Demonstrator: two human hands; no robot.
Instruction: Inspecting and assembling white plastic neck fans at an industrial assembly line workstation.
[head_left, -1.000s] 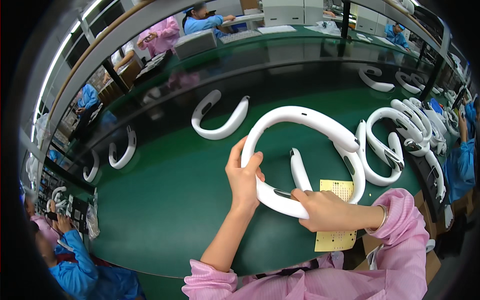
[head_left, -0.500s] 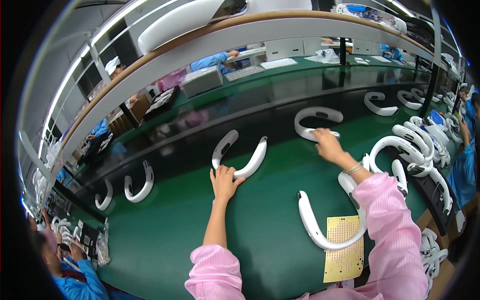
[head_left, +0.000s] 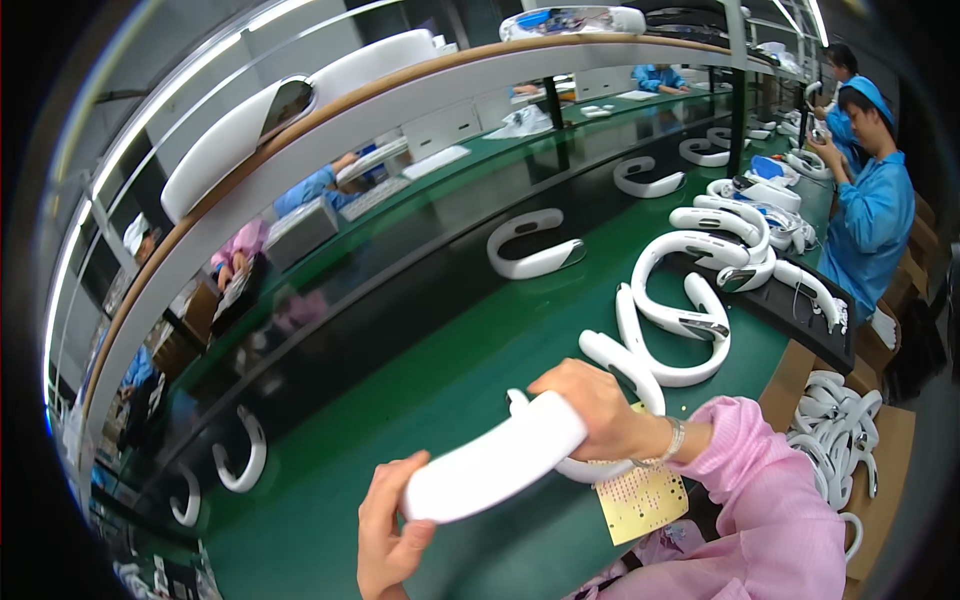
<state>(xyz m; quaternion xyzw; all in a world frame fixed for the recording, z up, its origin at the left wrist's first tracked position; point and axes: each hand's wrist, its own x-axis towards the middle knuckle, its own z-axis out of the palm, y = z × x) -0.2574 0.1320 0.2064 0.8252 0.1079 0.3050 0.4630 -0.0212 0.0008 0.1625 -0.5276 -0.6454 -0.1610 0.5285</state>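
Note:
A white neck fan (head_left: 495, 460) is held up over the green work surface, its smooth curved outer side showing. My left hand (head_left: 390, 520) grips its left end, thumb below and fingers above. On the other end my right hand (head_left: 590, 400) is closed. Behind the right hand lies another white neck fan (head_left: 625, 365), partly hidden. Under that hand and wrist is a yellow printed sheet (head_left: 645, 505). A neck fan (head_left: 535, 250) rests farther off, apart from both hands.
More neck fans (head_left: 680, 320) are heaped at the right beside a black tray (head_left: 835, 345). A carton (head_left: 890, 500) of white fans stands below. Single fans (head_left: 243, 450) lie at the left. A wood-edged shelf (head_left: 400, 85) crosses overhead. A co-worker (head_left: 870, 215) in blue is at the right.
The neck fan under my left hand has been lifted and brought close. My right hand has left the farther fan and now grips the lifted one. The view has swung right.

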